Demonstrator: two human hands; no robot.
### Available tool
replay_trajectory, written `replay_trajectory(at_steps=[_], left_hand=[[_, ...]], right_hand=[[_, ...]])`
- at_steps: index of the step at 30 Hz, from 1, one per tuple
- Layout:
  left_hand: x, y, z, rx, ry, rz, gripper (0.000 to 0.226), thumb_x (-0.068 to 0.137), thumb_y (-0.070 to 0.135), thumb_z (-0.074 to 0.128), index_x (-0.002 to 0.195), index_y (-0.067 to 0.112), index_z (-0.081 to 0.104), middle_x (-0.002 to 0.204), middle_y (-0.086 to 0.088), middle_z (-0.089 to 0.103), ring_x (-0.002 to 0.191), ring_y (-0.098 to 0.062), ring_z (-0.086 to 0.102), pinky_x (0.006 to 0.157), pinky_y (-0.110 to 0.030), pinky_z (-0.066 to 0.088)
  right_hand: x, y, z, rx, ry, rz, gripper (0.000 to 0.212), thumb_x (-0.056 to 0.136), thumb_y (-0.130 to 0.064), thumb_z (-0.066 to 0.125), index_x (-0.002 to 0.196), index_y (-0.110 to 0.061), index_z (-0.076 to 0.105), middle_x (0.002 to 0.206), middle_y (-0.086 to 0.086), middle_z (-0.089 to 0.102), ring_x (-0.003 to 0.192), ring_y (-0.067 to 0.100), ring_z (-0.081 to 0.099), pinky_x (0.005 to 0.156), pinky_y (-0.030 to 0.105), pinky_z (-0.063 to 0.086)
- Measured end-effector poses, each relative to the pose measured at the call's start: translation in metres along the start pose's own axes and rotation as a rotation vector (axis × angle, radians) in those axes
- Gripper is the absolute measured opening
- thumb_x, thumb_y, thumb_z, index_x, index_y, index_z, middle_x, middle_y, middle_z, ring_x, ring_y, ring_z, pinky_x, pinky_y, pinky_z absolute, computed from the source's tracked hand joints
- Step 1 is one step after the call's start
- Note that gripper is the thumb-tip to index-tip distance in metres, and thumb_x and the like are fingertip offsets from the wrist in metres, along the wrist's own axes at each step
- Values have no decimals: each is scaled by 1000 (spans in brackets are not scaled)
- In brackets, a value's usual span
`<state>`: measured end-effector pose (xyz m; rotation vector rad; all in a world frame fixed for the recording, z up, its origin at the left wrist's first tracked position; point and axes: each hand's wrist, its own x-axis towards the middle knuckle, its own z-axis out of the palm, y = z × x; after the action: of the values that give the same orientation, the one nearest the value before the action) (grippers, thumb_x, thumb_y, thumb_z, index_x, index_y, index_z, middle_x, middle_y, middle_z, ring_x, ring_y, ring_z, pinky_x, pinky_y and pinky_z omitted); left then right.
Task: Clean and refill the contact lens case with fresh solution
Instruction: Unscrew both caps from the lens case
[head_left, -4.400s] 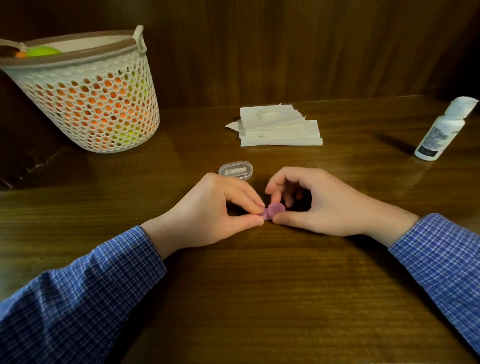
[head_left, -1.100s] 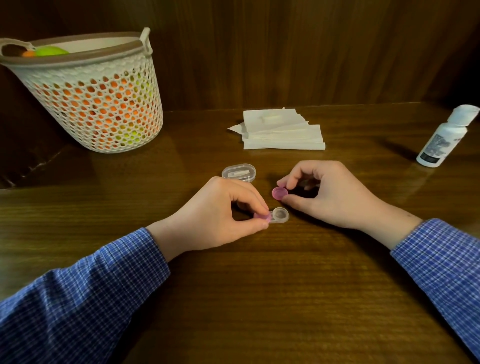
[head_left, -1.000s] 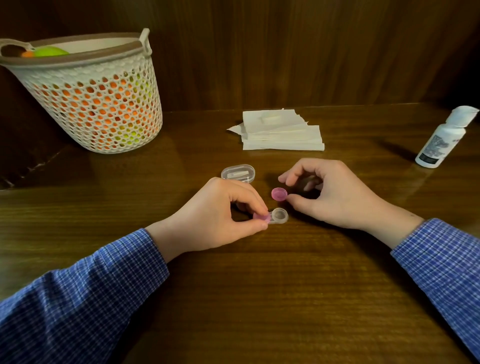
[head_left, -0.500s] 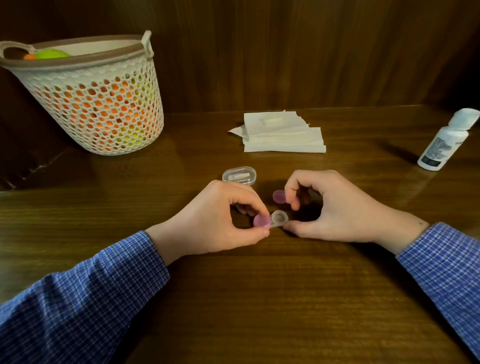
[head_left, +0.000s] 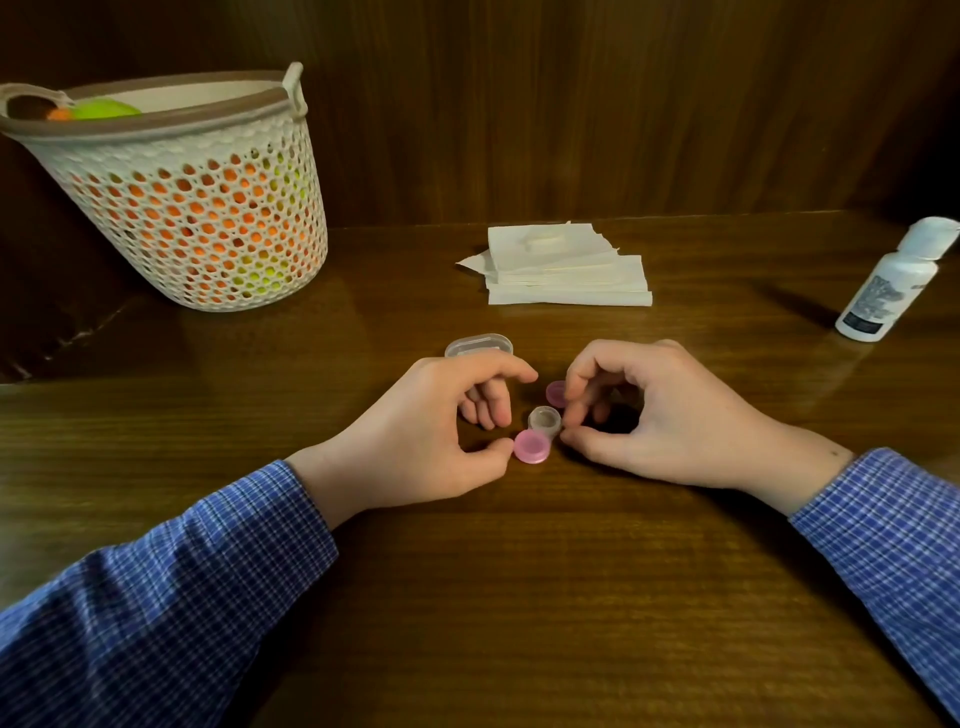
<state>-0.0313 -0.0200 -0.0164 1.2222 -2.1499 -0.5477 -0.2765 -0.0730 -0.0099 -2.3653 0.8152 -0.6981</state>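
Observation:
The contact lens case (head_left: 544, 419) lies on the wooden table (head_left: 519, 597) between my hands. Its far well is open and clear; its near well carries a pink cap (head_left: 530, 448). A second pink cap (head_left: 555, 393) lies loose on the table just behind the case. My right hand (head_left: 665, 421) pinches the open end of the case between thumb and fingertips. My left hand (head_left: 415, 447) has its fingers spread, and only the thumb tip touches the pink cap on the case. The white solution bottle (head_left: 883, 291) stands at the far right.
A stack of white tissues (head_left: 566, 270) lies at the back centre. A small clear plastic box (head_left: 478, 345) sits just behind my left hand. A white mesh basket (head_left: 197, 208) with orange and green things stands at the back left. A wooden wall closes the back.
The right hand unscrewed one pink cap, laid it on the table, then took hold of the case's open end. The left hand's fingers have lifted off the capped end.

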Motion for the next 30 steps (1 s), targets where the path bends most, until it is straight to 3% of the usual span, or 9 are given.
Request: replay_trajectory(at_steps=[8,14,18,25,28,30], left_hand=[[1,5,1,20,39,-14,62,82,26,86,139,21,61,107,15,61,91,-12,67,77,-24,59],[1,6,3,12,41,-32,65,83,30,86,142,23,58,97,24,62,88,-12,68,77,-25,58],[1,3,4,-32,27,-45,65,85,28,84,143,22,57,107,14,70,91,-14,69,79,-27,59],[2,0,3,-73,-5,-62,57,86,22,84,138,21,61,104,11,75,94,-15,71,79,-34,60],[2,0,2,-80,-12,-75,51,85,22,85,132,21,65,103,12,75,96,-16,72,79,-36,61],[2,1,2,-83,-8,-92,48,84,22,86,128,22,68,101,12,76,95,-13,73,79,-36,62]], right_hand=[[0,-5,3,7,-11,29,34,78,-51,84,102,-33,69,93,-15,76,91,7,73,78,32,62],[1,-11,10,-50,-22,33,43,71,-59,83,104,-37,66,94,-20,73,92,1,69,79,28,61],[1,-12,14,-63,-18,40,38,74,-54,82,104,-37,66,94,-20,72,92,1,68,80,27,60],[0,-10,10,-39,-41,27,29,79,-42,82,103,-34,68,94,-19,73,93,3,70,81,29,60],[0,-11,10,-42,-46,25,29,79,-44,82,103,-33,69,93,-18,73,92,3,69,78,27,60],[0,-13,8,-91,-36,37,34,78,-54,78,103,-34,70,91,-18,71,89,3,67,72,26,58]])
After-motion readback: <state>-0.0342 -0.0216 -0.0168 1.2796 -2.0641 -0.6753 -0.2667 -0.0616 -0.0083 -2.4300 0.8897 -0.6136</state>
